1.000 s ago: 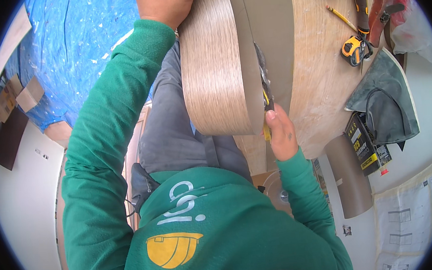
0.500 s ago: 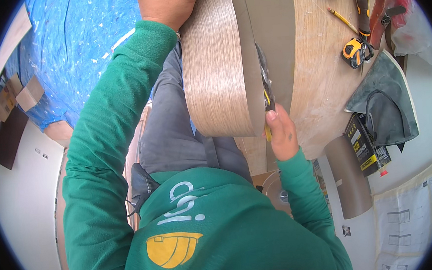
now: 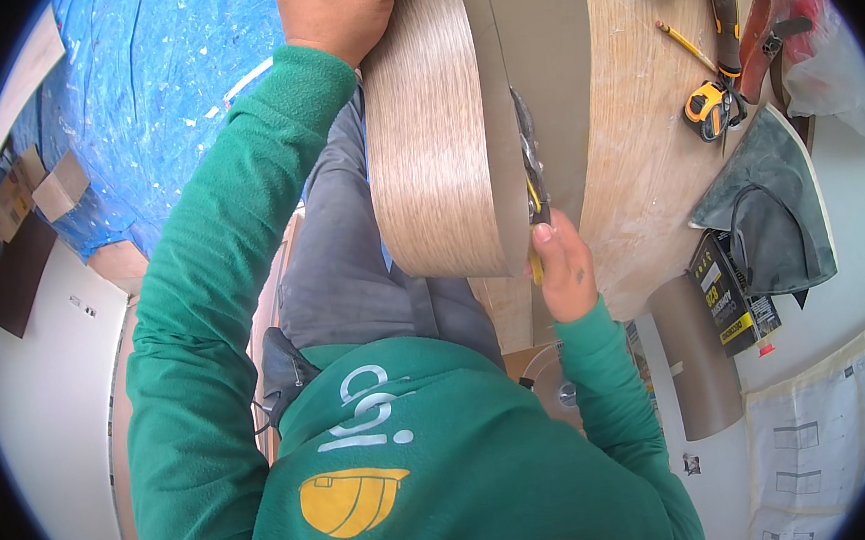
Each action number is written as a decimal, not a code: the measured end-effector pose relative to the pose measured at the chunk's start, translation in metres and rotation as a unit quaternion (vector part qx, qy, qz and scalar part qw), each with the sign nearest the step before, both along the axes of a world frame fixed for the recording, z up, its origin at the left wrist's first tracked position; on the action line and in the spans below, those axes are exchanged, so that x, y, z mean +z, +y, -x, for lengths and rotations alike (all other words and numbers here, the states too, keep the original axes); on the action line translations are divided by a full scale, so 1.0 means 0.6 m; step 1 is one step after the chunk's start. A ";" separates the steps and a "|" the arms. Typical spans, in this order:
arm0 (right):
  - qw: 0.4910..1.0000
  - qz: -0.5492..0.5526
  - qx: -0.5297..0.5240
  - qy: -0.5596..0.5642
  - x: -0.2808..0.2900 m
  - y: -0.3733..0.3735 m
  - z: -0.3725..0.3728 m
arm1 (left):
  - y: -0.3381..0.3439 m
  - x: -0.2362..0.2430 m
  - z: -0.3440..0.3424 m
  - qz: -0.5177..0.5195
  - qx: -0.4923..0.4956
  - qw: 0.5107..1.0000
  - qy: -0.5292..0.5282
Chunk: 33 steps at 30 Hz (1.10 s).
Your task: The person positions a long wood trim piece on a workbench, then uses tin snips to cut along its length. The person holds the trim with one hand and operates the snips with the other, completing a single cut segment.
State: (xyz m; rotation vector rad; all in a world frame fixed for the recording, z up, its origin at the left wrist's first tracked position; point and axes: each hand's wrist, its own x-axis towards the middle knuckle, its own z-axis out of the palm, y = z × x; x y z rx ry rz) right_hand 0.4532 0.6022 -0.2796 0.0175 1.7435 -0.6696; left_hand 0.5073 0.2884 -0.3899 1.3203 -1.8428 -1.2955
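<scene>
A wood-grain laminate sheet (image 3: 428, 140) curls over toward me, its plain grey-brown back (image 3: 542, 42) lying on the wooden board. My left hand (image 3: 342, 10) grips the curled sheet's left edge at the top of the view; its fingertips are hidden. My right hand (image 3: 563, 264) is closed round the yellow and black handles of metal snips (image 3: 533, 163), thumb on top. The snips' blades point away from me at the sheet. Ahead of their tip a thin dark line, like a slit, runs up the back of the sheet.
On the wooden board (image 3: 644, 145) at the right lie a pencil (image 3: 685, 44), a tape measure (image 3: 707, 110) and a black-and-yellow handled tool (image 3: 726, 19). Beyond them are a dark pouch (image 3: 780, 226) and a black can (image 3: 727, 300). Blue plastic sheeting (image 3: 160, 98) covers the left.
Both hands and the snips stay in nearly the same place. The curled sheet's lower edge has dropped very slightly toward me.
</scene>
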 end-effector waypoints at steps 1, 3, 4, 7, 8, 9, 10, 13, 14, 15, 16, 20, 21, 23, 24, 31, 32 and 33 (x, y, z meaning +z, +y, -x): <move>1.000 0.008 0.003 0.004 -0.001 -0.001 0.001 | 0.000 0.001 0.000 -0.004 0.001 1.000 0.003; 1.000 0.012 0.000 0.001 -0.002 -0.004 0.003 | 0.000 0.000 0.000 -0.003 0.001 1.000 0.003; 1.000 0.014 -0.002 -0.001 -0.002 -0.005 0.004 | 0.000 -0.002 -0.001 0.003 0.001 1.000 0.000; 1.000 0.014 0.001 0.001 -0.003 -0.005 0.004 | 0.000 -0.004 -0.001 0.013 0.000 1.000 -0.008; 1.000 0.014 0.001 0.001 -0.003 -0.006 0.004 | 0.000 -0.004 -0.001 0.015 0.000 1.000 -0.010; 1.000 0.013 0.001 0.000 -0.003 -0.007 0.004 | -0.001 -0.003 -0.001 0.009 0.000 1.000 -0.006; 1.000 0.013 0.001 0.000 -0.004 -0.007 0.004 | -0.001 -0.002 0.000 0.003 -0.001 1.000 -0.002; 1.000 -0.002 -0.004 -0.017 -0.006 -0.002 0.005 | -0.001 -0.003 0.000 0.006 0.000 1.000 -0.006; 1.000 -0.002 -0.003 -0.015 -0.006 -0.002 0.005 | -0.001 -0.003 -0.001 0.011 0.000 1.000 -0.010; 1.000 -0.003 -0.002 -0.014 -0.006 -0.002 0.005 | -0.001 -0.003 -0.001 0.009 0.001 1.000 -0.007; 1.000 -0.004 -0.002 -0.012 -0.006 -0.003 0.004 | -0.001 -0.002 0.000 0.005 0.001 1.000 -0.004; 1.000 0.004 -0.001 -0.003 -0.003 -0.010 0.007 | 0.000 -0.002 0.001 0.001 0.003 1.000 0.003; 1.000 0.007 -0.001 -0.003 -0.002 -0.016 0.009 | 0.000 -0.002 0.001 -0.001 0.002 1.000 0.002; 1.000 0.013 -0.004 -0.003 -0.002 -0.020 0.009 | -0.001 -0.002 0.001 -0.004 -0.001 1.000 0.001; 1.000 0.015 -0.006 -0.003 -0.003 -0.020 0.009 | -0.001 -0.002 0.000 -0.001 -0.002 1.000 -0.010; 1.000 -0.011 -0.006 -0.025 0.001 -0.015 0.008 | 0.001 0.000 -0.004 -0.014 0.000 1.000 -0.018; 1.000 -0.014 -0.002 -0.025 0.003 -0.012 0.007 | 0.002 0.002 -0.006 -0.018 0.000 1.000 -0.015; 1.000 -0.016 0.001 -0.026 0.006 -0.010 0.005 | 0.004 0.004 -0.009 -0.019 -0.001 1.000 -0.012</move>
